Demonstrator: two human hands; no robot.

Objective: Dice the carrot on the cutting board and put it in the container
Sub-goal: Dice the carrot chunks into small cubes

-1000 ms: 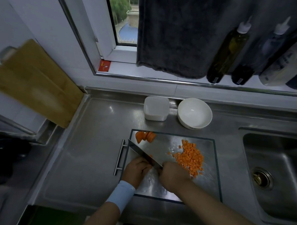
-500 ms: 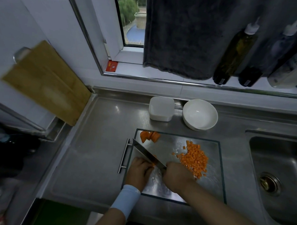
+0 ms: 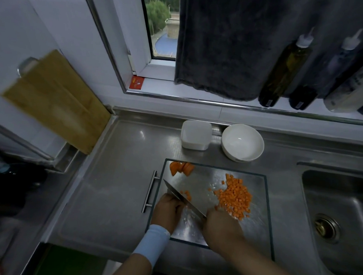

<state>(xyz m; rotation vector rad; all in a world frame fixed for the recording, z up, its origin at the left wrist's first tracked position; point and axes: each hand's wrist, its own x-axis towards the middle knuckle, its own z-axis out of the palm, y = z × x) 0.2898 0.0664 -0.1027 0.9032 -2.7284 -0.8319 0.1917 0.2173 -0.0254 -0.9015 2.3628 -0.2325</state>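
A steel cutting board (image 3: pixel 253 226) lies on the counter. My right hand (image 3: pixel 220 227) grips the handle of a knife (image 3: pixel 182 196), whose blade slants across the board's left part. My left hand (image 3: pixel 167 212) sits curled just left of the blade, holding carrot strips that are mostly hidden. A few fresh carrot cubes (image 3: pixel 186 194) lie beside the blade. A heap of diced carrot (image 3: pixel 235 198) covers the board's right half. Uncut carrot slices (image 3: pixel 181 168) rest at its far left corner. The white square container (image 3: pixel 195 134) stands behind the board.
A white bowl (image 3: pixel 242 142) sits right of the container. The sink (image 3: pixel 336 214) is at the right. A wooden board (image 3: pixel 56 100) leans on the left wall. Bottles (image 3: pixel 286 69) and a dark towel (image 3: pixel 227 46) occupy the windowsill.
The knife has kept chopping at my left hand's fingertips, and a few new cubes lie by the blade. The camera has shifted slightly; both hands stay in place.
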